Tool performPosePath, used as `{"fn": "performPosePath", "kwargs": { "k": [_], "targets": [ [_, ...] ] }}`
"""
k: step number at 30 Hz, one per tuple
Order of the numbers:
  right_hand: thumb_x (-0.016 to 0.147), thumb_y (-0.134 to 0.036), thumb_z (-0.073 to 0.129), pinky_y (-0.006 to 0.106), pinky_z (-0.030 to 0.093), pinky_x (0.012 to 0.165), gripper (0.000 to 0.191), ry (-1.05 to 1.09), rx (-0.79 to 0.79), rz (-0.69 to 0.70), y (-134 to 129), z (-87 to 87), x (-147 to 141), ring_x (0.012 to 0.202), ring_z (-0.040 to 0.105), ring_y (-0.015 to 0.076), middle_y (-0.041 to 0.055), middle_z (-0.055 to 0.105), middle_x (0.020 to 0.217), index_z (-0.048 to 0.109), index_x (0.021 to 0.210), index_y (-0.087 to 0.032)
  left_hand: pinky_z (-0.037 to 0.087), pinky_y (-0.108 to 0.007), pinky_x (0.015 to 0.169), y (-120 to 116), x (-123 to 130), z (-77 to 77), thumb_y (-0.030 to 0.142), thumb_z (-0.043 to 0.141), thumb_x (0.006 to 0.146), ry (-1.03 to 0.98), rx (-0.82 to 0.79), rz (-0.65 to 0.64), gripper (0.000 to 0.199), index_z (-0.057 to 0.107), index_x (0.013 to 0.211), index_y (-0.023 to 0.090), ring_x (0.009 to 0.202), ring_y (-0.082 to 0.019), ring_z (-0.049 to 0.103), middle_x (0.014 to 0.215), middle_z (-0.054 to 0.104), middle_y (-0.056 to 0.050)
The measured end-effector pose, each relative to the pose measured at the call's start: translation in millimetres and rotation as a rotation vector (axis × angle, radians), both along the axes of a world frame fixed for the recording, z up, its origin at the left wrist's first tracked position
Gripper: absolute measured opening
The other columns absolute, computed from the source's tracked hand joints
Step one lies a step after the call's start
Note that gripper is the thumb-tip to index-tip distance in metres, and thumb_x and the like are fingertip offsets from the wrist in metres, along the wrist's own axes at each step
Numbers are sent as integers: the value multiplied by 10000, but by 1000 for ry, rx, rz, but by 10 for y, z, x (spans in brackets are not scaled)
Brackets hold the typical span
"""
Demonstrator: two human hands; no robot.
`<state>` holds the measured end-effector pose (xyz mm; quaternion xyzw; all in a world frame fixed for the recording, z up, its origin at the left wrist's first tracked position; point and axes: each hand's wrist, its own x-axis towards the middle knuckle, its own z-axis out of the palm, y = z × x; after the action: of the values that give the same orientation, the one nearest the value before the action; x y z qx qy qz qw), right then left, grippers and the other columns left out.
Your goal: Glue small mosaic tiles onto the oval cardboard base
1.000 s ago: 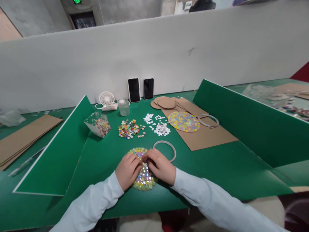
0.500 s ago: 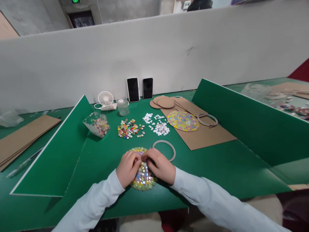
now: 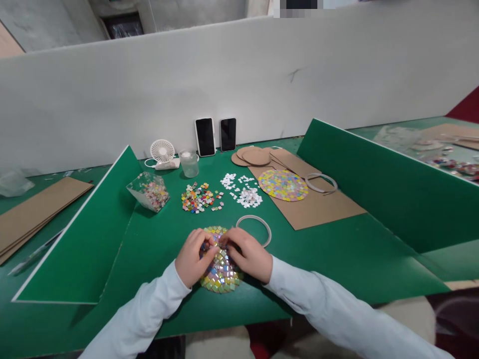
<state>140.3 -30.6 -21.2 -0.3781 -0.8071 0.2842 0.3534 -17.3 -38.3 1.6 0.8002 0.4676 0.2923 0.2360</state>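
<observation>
A round mosaic disc [image 3: 223, 275] covered with shiny yellow, green, blue and pink square tiles lies flat on the green table in front of me. My left hand [image 3: 195, 256] is over its left side, thumb and fingers pinched near the upper middle. From the right, my right hand [image 3: 250, 252] bends over the same disc, its fingertips close together and almost meeting the left ones. Whatever sits between the fingertips is too small to make out. Just beyond my right hand lies a pale ring [image 3: 270, 233], apart from the disc.
Colourful tiles [image 3: 198, 198] and white tiles [image 3: 250, 197] lie in piles ahead, by a clear tile container [image 3: 154, 193]. A finished-looking mosaic disc [image 3: 283, 185] rests on cardboard [image 3: 318, 214]. Green dividers [image 3: 90, 234] flank both sides. A cup [image 3: 189, 164], fan [image 3: 162, 151] and two phones [image 3: 205, 137] stand behind.
My left hand has shifted slightly left, its fingers curling a little differently at the disc. My right hand stays nearly in place. The view has tilted slightly.
</observation>
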Motion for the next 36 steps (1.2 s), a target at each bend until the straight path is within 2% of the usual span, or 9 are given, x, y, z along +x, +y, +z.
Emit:
{"fn": "performPosePath", "kwargs": {
  "k": [5,12,17,36],
  "targets": [
    [619,-1,356,285,392,654,240,10,21,1,2,-9,8,703,466,151,40,523,705,471,752,-164,368,-269,628,19,-39,-24,212,390,759,127,125,-70,98,435,689,161,682,-147,441,674,476,-19],
    [632,-12,360,288,392,657,223,-17,18,-4,5,-5,8,702,460,153,42,516,706,472,748,-165,361,-297,674,16,-45,-100,227,382,771,237,168,-143,113,457,714,166,721,-157,445,711,501,-25],
    [635,-9,358,293,390,664,225,-25,14,-1,4,-13,6,713,460,159,52,520,715,482,756,-153,351,-324,744,20,-51,-144,225,402,754,248,183,-140,97,484,737,174,827,-176,431,804,502,-40],
    [649,-20,358,303,386,672,209,-56,0,3,0,-4,13,708,457,160,48,516,711,479,750,-156,344,-366,776,24,-77,-179,240,376,751,273,233,-220,152,510,777,174,866,-196,427,868,499,-62]
  ]
}}
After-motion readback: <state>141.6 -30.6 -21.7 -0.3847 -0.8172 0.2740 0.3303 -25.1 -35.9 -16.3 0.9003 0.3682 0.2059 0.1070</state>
